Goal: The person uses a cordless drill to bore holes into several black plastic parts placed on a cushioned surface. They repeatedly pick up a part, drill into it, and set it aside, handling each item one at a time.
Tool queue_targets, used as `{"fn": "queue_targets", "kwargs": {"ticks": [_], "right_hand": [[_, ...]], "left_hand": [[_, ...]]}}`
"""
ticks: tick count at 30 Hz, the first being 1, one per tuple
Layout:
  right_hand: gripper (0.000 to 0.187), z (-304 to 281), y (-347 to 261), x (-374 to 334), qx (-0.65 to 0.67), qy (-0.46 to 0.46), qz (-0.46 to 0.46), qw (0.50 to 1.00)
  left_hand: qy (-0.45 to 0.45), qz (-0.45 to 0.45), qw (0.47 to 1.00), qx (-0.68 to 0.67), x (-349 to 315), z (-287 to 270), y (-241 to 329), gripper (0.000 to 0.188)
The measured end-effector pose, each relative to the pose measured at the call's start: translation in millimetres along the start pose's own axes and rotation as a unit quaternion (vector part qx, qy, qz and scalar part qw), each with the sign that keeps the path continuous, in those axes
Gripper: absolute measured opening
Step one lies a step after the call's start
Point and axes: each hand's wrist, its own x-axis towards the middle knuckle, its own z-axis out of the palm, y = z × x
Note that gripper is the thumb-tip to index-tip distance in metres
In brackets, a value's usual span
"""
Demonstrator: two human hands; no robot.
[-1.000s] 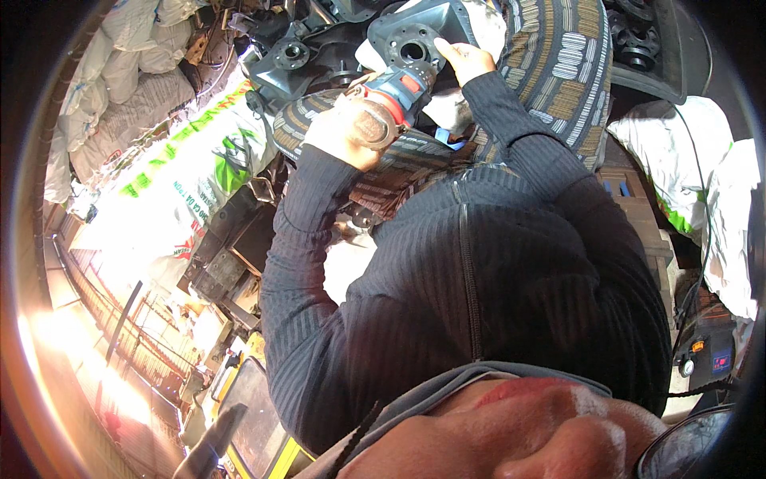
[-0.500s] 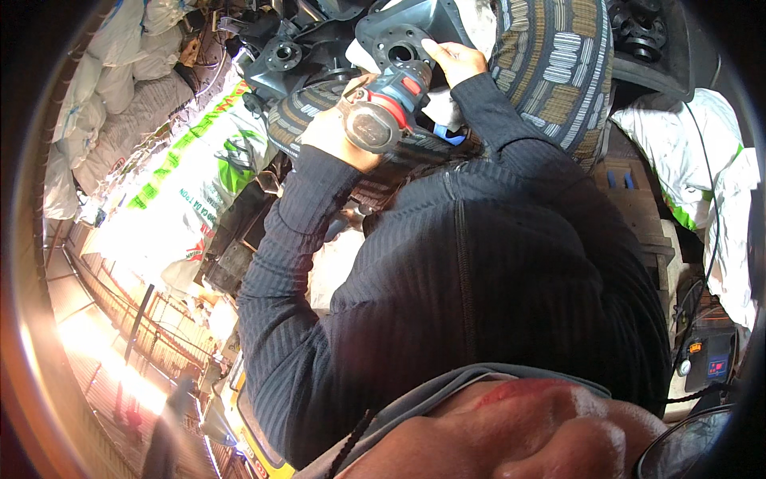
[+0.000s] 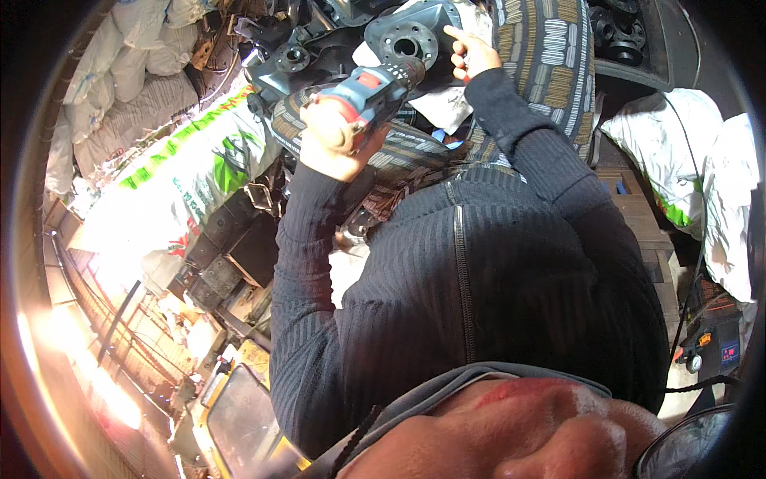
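Observation:
My left hand [image 3: 335, 142] is wrapped round the handle of a blue-grey cordless drill [image 3: 372, 86] with red parts. The drill's black chuck [image 3: 411, 71] overlaps the lower edge of a round dark flange [image 3: 392, 44] with a centre hole and a ring of smaller holes. Whether the tip touches the flange cannot be made out. Just right of the flange is my right hand [image 3: 479, 57], index finger stretched toward it and the other fingers curled in. A small reddish spot shows at the curled fingers; what it is stays unclear.
A similar dark hub part [image 3: 292, 57] lies left of the flange. Patterned cloth padding [image 3: 550, 72] curves round the work. A black bin [image 3: 662, 68] with round parts stands at the far right. White sacks [image 3: 674, 144] lie right, more sacks [image 3: 191, 172] left.
My right hand has come off the flange and shifted right, its fingers curling. The drill in my left hand has turned so that more of its side shows.

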Motion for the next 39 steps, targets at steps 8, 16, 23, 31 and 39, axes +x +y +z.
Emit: {"fn": "queue_targets", "kwargs": {"ticks": [8, 16, 23, 31, 39], "right_hand": [[0.036, -1.8, -2.0, -7.9, 0.194, -0.265, 0.166, 0.93], [0.043, -2.2, 6.9, -1.2, 0.231, -0.418, 0.212, 0.853], [0.041, 7.7, 5.7, -10.9, 0.104, -0.299, 0.172, 0.933], [0.04, 4.5, 3.4, -1.7, 0.195, -0.395, 0.246, 0.863], [0.039, 16.7, -2.7, -19.0, 0.067, -0.271, 0.198, 0.939]], "left_hand": [[0.045, -0.047, 0.982, -0.175, -50.9, 8.2, 10.2, 0.044], [0.026, -0.081, 0.984, -0.154, -60.8, 26.5, 2.0, 0.05], [0.024, -0.023, 0.997, -0.07, -49.1, 37.0, -10.4, 0.055], [0.006, -0.023, 0.993, -0.113, -48.0, 22.3, -9.5, 0.047], [-0.022, -0.069, 0.982, -0.177, -46.6, 17.8, -5.0, 0.046]]}}
